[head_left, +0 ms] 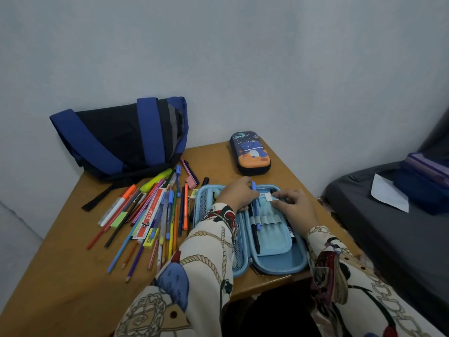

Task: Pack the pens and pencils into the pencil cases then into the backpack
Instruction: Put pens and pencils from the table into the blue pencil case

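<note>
An open light-blue pencil case (274, 261) lies at the table's front right. My left hand (237, 194) grips a blue pen (255, 207) standing in the case's elastic loops, beside a black pen (255, 237). My right hand (295, 203) rests on the inner flap, its fingers pinching near a small white tag (268, 197). A heap of loose pens and pencils (150, 215) lies left of the case. A second, shut dinosaur pencil case (250, 153) sits at the back. The blue and black backpack (121, 137) leans on the wall at back left.
The wooden table (60, 276) ends just below the case at the front. A ruler (149, 212) and erasers lie among the loose pens. A dark bed with a white paper (388, 195) stands to the right.
</note>
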Demonstrator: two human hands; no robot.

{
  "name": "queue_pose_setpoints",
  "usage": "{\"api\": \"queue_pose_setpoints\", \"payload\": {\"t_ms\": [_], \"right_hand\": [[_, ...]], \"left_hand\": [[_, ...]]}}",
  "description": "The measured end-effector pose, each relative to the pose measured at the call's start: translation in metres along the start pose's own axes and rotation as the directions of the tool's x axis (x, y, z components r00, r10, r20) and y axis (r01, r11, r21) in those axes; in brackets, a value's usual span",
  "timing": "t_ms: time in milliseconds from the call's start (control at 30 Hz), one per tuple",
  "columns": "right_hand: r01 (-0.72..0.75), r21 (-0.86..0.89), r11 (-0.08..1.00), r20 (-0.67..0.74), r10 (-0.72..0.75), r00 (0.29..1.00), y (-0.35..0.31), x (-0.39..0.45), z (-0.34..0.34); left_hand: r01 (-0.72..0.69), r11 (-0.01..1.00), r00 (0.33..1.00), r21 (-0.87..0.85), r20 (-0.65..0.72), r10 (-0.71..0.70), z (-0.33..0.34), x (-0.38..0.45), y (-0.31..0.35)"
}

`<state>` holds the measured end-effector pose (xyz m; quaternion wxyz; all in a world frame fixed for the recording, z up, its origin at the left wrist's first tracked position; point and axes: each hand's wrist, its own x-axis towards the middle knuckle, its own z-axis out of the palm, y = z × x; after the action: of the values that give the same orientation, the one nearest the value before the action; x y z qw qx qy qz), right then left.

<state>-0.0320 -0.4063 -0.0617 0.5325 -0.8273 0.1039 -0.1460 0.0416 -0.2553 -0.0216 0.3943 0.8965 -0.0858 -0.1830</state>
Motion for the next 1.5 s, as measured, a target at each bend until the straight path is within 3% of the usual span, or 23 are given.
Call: {"api": "queue_pose_setpoints", "payload": {"t_ms": [233,933,1067,1133,1200,1267,1400,1500], "right_hand": [[0.006,0.007,1.0,0.021,-0.006,1.0,-0.002,-0.001,-0.003],[0.003,0.047,0.999,0.05,-0.006,0.999,0.002,-0.01,-0.005],[-0.01,0.075,0.997,0.034,0.008,0.999,0.0,-0.007,-0.005],[-0.019,0.088,0.996,0.03,0.017,0.999,0.0,-0.006,-0.004],[-0.025,0.1,0.995,0.023,0.022,0.999,0.0,-0.005,-0.004],[-0.025,0.098,0.995,0.02,0.023,1.0,0.0,-0.005,-0.003],[-0.019,0.087,0.996,0.021,0.017,1.0,-0.001,-0.005,-0.003],[-0.02,0.082,0.996,0.019,0.019,1.0,-0.001,-0.004,-0.002]], "left_hand": [[-0.019,0.987,1.0,-0.159,0.009,0.02,0.0,-0.006,-0.015],[-0.142,0.989,0.989,-0.052,-0.052,0.139,0.001,-0.023,-0.024],[-0.111,0.947,0.994,-0.3,-0.01,0.113,-0.014,-0.028,-0.019],[-0.144,0.922,0.979,-0.361,-0.186,0.08,-0.032,-0.027,-0.02],[-0.166,0.964,0.898,-0.209,-0.436,0.06,-0.053,-0.02,-0.032],[-0.072,0.997,0.852,0.003,-0.52,0.063,-0.074,-0.014,-0.047],[0.072,0.918,0.926,0.391,-0.368,0.084,-0.097,0.002,-0.072],[0.083,0.862,0.957,0.5,-0.282,0.072,-0.102,0.01,-0.078]]}}
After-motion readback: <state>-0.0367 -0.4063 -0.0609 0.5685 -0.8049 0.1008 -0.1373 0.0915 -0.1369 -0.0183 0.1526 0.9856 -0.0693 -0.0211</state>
